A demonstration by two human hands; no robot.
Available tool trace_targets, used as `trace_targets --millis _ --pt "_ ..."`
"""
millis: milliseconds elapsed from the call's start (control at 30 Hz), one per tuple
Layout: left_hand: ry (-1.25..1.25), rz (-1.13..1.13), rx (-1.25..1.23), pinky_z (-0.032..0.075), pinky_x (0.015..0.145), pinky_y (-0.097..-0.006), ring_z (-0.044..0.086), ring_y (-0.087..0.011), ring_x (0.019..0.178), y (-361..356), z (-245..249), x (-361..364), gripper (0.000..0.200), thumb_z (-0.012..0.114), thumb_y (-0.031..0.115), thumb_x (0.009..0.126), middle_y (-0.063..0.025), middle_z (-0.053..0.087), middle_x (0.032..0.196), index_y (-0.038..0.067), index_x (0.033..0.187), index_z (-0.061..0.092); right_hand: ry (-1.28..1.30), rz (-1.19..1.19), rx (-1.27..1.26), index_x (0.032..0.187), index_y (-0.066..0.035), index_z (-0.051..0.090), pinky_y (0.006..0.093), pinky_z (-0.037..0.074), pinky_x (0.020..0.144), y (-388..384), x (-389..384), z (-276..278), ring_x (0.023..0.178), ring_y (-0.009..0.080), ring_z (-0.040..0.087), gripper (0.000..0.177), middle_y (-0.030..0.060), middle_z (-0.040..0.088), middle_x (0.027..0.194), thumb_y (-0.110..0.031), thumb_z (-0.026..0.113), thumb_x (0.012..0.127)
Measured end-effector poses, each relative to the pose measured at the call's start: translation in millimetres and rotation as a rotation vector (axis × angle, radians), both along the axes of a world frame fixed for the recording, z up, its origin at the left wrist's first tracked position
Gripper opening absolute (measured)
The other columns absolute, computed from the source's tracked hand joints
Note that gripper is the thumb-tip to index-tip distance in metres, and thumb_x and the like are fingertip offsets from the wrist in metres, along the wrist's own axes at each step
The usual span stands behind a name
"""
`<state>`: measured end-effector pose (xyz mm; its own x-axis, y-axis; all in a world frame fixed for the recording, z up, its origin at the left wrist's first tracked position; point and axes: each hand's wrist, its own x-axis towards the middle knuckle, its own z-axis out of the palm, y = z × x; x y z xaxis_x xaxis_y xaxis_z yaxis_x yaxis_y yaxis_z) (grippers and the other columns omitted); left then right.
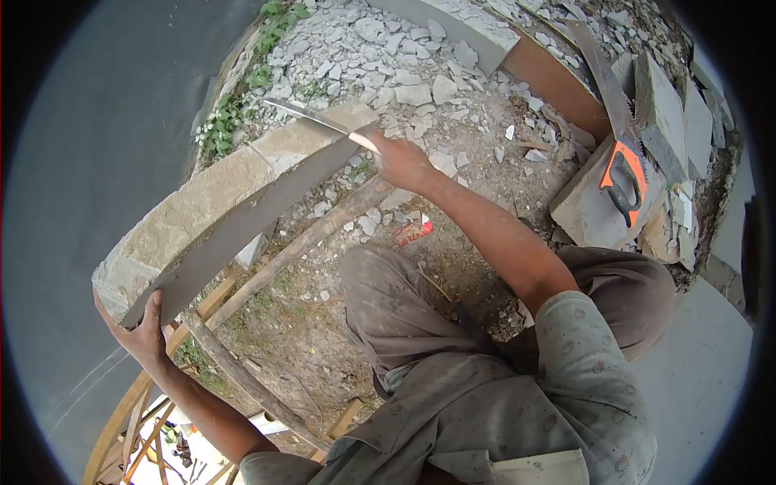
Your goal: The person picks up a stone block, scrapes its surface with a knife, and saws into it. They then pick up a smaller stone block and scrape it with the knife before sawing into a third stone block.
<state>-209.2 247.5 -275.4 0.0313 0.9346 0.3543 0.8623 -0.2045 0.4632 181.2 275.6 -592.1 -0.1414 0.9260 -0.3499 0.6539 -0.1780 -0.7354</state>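
Pale block [198,198] stretches ahead and left of my knees [380,275]. My left hand [146,330] clasps its near end; my right hand [402,164] grips a bladed tool [311,119] across the far end — a firm left hold should keep things steady under the blade.

Two hands: one left hand [145,333], one right hand [404,164]. Between them, one long pale block [214,190]. In the right hand, one pale-handled blade [311,118]. Well to its right, one saw [618,121]. Nearer the body than the right hand, one red wrapper [414,234]. Beyond it, stone chips [415,94], too many to count.
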Motion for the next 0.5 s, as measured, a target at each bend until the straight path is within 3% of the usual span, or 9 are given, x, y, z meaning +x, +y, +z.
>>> trace_targets --millis 67,100,167,233,267,367,400,500 --pt "0.122 0.000 0.017 0.041 0.108 -0.0370 0.053 -0.0236 0.125 0 6 5 0.089 0.089 0.020 0.075 -0.0139 0.055 0.138 -0.002 0.147 0.042 0.078 -0.215 0.003 0.121 -0.008 0.051 0.0531 0.054 0.084 1 2 -62 0.095 0.0432 0.069 0.035 0.0244 0.070 0.098 -0.011 0.060 0.088" --pt "0.172 0.007 0.048 0.041 0.108 -0.0371 0.053 -0.0236 0.125 2 5 9 0.089 0.089 0.020 0.075 -0.0139 0.055 0.138 -0.002 0.147 0.042 0.111 -0.315 0.028 0.119 -0.008 0.050 0.0546 0.053 0.083 14 11 -54 0.092 0.0443 0.069 0.032 0.0241 0.070 0.095 -0.012 0.059 0.088" --pt "0.068 0.005 0.026 0.040 0.108 -0.0369 0.052 -0.0238 0.126 6 6 13 0.093 0.092 0.019 0.071 -0.0139 0.054 0.139 -0.002 0.147 0.042 0.068 -0.185 0.016 0.122 -0.007 0.052 0.0520 0.054 0.086 13 15 -50 0.097 0.0415 0.069 0.035 0.0240 0.070 0.101 -0.012 0.060 0.088" --pt "0.023 0.035 -0.014 0.040 0.109 -0.0367 0.051 -0.0238 0.127 0 4 13 0.095 0.093 0.019 0.070 -0.0139 0.054 0.139 -0.001 0.147 0.042 0.069 -0.054 -0.024 0.127 -0.005 0.055 0.0490 0.054 0.091 0 5 2 0.103 0.0385 0.069 0.041 0.0239 0.070 0.108 -0.012 0.062 0.087" --pt "0.020 0.041 -0.016 0.039 0.109 -0.0366 0.051 -0.0237 0.127 2 4 15 0.095 0.093 0.020 0.070 -0.0138 0.054 0.139 -0.001 0.147 0.042 -0.021 -0.009 -0.049 0.125 -0.003 0.054 0.0491 0.055 0.089 -5 -4 -7 0.101 0.0385 0.070 0.040 0.0242 0.070 0.106 -0.012 0.062 0.088" --pt "0.075 0.034 0.031 0.041 0.107 -0.0363 0.053 -0.0234 0.125 11 10 27 0.094 0.093 0.021 0.071 -0.0141 0.055 0.138 0.000 0.147 0.042 0.104 -0.295 0.135 0.116 -0.003 0.050 0.0529 0.054 0.082 -2 -1 -62 0.093 0.0416 0.070 0.028 0.0235 0.070 0.096 -0.013 0.057 0.091" --pt "0.066 0.031 0.023 0.042 0.107 -0.0362 0.053 -0.0233 0.125 15 12 30 0.094 0.093 0.022 0.071 -0.0141 0.055 0.138 -0.001 0.147 0.042 0.147 -0.226 0.040 0.118 -0.004 0.049 0.0524 0.055 0.082 2 -3 -33 0.093 0.0425 0.070 0.028 0.0241 0.070 0.096 -0.011 0.056 0.092" --pt "0.077 0.028 -0.020 0.045 0.103 -0.0360 0.057 -0.0236 0.120 25 14 43 0.089 0.091 0.023 0.073 -0.0143 0.058 0.133 -0.001 0.145 0.045 0.152 0.116 0.062 0.129 -0.007 0.051 0.0532 0.055 0.080 -23 -30 97 0.087 0.0414 0.070 0.037 0.0259 0.069 0.091 -0.008 0.055 0.093"
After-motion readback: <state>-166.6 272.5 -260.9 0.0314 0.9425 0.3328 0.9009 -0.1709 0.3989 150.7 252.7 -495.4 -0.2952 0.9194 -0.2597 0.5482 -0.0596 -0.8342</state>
